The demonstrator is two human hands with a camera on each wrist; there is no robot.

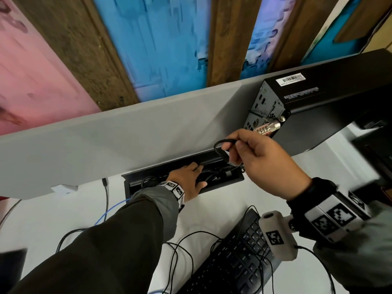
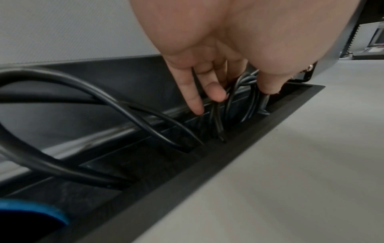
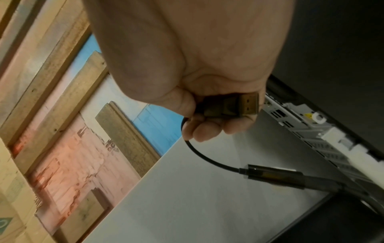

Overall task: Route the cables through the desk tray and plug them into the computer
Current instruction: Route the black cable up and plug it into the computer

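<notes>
The black desk tray [image 1: 222, 183] is a slot at the desk's back edge, with several black cables [image 2: 104, 105] looping out of it. My left hand [image 1: 197, 172] reaches into the slot; its thumb and fingers [image 2: 214, 92] close around a bunch of those cables. My right hand [image 1: 237, 143] is raised above the tray's right end and grips a black plug with a gold tip [image 3: 239, 106]. The plug's thin cable [image 1: 219, 146] curves down to a dark adapter body [image 3: 274, 176]. The black computer [image 1: 318, 98] lies just beyond, its rear ports [image 1: 267, 107] facing my right hand.
A grey partition [image 1: 106, 141] stands behind the tray. A combination lock [image 1: 267, 128] hangs on the computer's rear, close to my right fingers. A black keyboard [image 1: 233, 262] and loose black wires lie on the white desk near me. A blue cable [image 1: 106, 213] runs into the tray's left end.
</notes>
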